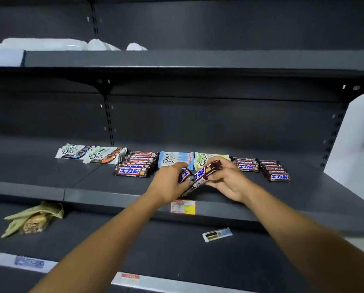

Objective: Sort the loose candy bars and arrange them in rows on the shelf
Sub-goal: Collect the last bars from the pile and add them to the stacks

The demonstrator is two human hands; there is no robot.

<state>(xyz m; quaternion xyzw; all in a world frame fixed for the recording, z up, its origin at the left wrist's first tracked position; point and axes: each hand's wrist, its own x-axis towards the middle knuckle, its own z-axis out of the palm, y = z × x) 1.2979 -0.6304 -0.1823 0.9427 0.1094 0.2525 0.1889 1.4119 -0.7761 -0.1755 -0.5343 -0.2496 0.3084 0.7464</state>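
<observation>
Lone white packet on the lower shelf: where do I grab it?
Pinch the white packet across its narrow middle, coming from the front and above: it lies flat and alone, both long sides free, and the candy shelf edge sits just behind it.

Your bare forearms reach forward from the lower corners and converge near the middle. Your left hand (168,183) is turned back-up, its fingers curled down round the lower end of a brown candy bar (207,171). Your right hand (229,180) pinches the upper end, thumb on top and fingers beneath, wrist bent slightly inward. The hands sit close together. They may hold two bars rather than one; the overlap hides it.
</observation>
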